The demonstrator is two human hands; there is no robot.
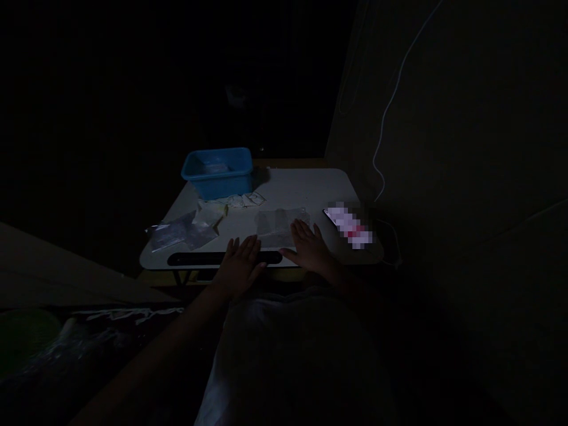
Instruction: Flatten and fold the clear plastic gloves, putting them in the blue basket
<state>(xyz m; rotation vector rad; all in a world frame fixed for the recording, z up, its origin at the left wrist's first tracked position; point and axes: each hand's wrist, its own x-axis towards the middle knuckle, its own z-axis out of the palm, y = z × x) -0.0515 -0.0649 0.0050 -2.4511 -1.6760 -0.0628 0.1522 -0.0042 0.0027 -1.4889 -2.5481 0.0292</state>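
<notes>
A clear plastic bag [276, 223] lies flat on the white table in front of me. My right hand [307, 245] rests with its fingers stretched over the bag's right side. At the table's front edge, my left hand [240, 264] lies palm down with fingers extended, across the dark slot and close to the bag's lower left corner. Neither hand grips anything. To the left are more clear plastic bags [171, 234] and a crumpled pale piece [208, 213], whose kind the dim light hides.
A blue plastic basin [226, 183] with something clear inside stands at the table's back left. A lit phone [348, 226] lies near the right edge. The white table [306, 183] has a dark slot [199, 258] along its front. A white cable [385, 112] hangs by the right wall.
</notes>
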